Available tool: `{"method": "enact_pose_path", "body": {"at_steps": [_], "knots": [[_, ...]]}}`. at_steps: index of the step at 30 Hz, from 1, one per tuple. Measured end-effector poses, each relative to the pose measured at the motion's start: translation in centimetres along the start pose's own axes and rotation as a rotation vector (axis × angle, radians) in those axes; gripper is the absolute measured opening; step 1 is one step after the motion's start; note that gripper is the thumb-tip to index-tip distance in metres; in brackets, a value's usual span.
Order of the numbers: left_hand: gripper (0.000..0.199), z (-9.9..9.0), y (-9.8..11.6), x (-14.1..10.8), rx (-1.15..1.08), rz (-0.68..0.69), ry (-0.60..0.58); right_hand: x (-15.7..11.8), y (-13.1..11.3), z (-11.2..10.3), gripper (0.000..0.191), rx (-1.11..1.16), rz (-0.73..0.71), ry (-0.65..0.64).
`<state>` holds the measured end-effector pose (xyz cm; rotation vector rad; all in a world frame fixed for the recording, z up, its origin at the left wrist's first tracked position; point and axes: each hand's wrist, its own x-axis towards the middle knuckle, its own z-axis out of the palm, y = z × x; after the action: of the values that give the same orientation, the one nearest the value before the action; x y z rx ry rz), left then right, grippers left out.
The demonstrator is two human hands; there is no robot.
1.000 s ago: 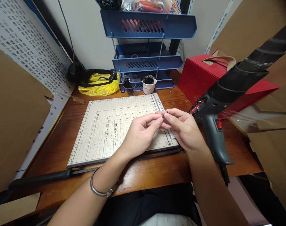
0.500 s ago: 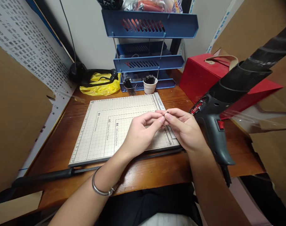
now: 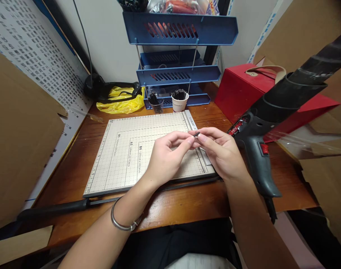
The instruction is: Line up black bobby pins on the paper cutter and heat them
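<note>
A small dark piece is pinched between the fingertips of both hands, above the right side of a cream paper-cutter board. My left hand grips it from the left with thumb and forefinger. From the right, my right hand holds it the same way, so the fingertips of the two hands nearly meet. The exact shape of the piece is partly hidden by the fingers. A metal bracelet circles my left wrist.
The cutter's black handle lies along the front. Right of my hands stands a grey heat gun, before a red box. Behind are a white cup and a clear cup of black strips, blue trays and a yellow bag.
More of the small dark piece shows between my fingertips. Both hands have otherwise kept nearly the same place, and the whole view has shifted slightly.
</note>
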<state>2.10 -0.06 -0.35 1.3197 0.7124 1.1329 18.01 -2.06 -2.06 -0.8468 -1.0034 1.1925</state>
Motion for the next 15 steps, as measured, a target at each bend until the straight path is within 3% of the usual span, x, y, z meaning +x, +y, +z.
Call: {"method": "enact_pose_path", "body": {"at_steps": [15], "knots": [[0.012, -0.64, 0.41, 0.00, 0.277, 0.132, -0.058, -0.31, -0.24, 0.24, 0.000, -0.101, -0.104, 0.042]]}}
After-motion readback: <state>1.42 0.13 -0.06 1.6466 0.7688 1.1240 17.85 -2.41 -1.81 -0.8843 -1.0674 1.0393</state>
